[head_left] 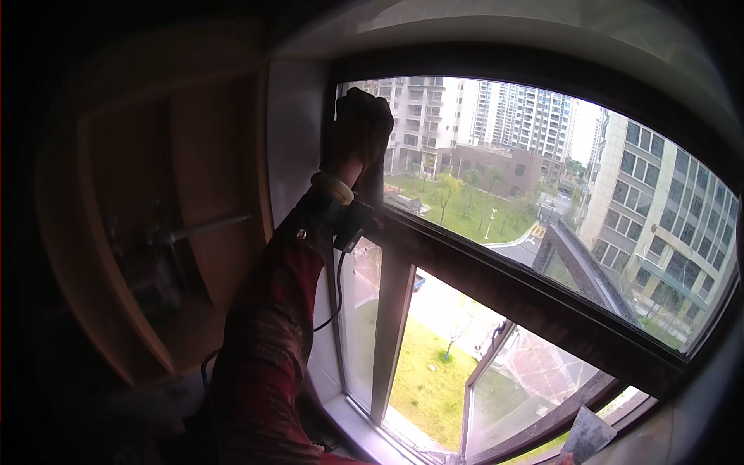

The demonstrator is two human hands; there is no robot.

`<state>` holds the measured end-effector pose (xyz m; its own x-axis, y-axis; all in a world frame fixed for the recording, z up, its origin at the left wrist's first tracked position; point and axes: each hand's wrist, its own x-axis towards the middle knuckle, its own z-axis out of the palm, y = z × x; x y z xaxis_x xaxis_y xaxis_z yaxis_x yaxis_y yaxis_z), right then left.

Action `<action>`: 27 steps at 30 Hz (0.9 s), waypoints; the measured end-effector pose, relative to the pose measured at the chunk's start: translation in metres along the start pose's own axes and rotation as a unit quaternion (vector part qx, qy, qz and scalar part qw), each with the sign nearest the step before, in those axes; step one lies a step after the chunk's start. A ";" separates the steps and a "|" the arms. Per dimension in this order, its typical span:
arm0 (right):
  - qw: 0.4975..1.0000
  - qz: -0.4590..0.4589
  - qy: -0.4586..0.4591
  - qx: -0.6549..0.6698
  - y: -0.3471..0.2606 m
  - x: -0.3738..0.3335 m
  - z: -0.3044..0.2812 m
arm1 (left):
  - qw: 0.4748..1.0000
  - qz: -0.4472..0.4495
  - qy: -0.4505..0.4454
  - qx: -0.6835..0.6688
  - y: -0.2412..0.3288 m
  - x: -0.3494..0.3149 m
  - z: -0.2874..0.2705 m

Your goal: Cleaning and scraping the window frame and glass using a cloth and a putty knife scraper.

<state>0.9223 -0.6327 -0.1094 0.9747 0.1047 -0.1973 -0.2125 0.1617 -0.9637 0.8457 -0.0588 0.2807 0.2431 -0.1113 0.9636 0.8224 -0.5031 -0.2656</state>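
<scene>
My left hand point(363, 124) is raised to the upper left corner of the window pane point(473, 139), its fingers curled closed against the dark frame. It is in shadow, so whatever it may hold cannot be made out. The arm wears a red sleeve, with a pale band and a dark device with a cable at the wrist. At the lower right, the grey blade of a putty knife point(589, 434) points upward beside the lower window frame. Only a sliver of my right hand point(569, 459) shows at the bottom edge, around the putty knife's base.
A dark crossbar point(527, 287) divides the upper pane from the lower part of the window. Below it, a sash point(511, 387) stands swung outward above a drop to grass. Wooden shelving point(209, 170) is on the left, and a white sill point(364, 430) runs underneath.
</scene>
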 end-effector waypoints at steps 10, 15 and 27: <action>0.995 -0.098 0.025 0.013 -0.022 -0.011 0.031 | 0.896 0.132 0.140 0.400 0.146 0.031 -0.094; 0.994 -0.086 -0.002 0.069 -0.026 0.000 0.052 | 0.840 0.140 0.100 -0.515 0.133 -0.018 -0.132; 0.996 -0.061 -0.004 0.058 -0.013 0.010 0.031 | 0.983 -0.036 0.019 -0.176 -0.018 0.007 0.025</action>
<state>0.9328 -0.6031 -0.0934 0.9933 0.0856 -0.0772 -0.0987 0.2852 -0.9534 0.8456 -0.0290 0.2911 0.1662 -0.0938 0.9816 0.6053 -0.7761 -0.1766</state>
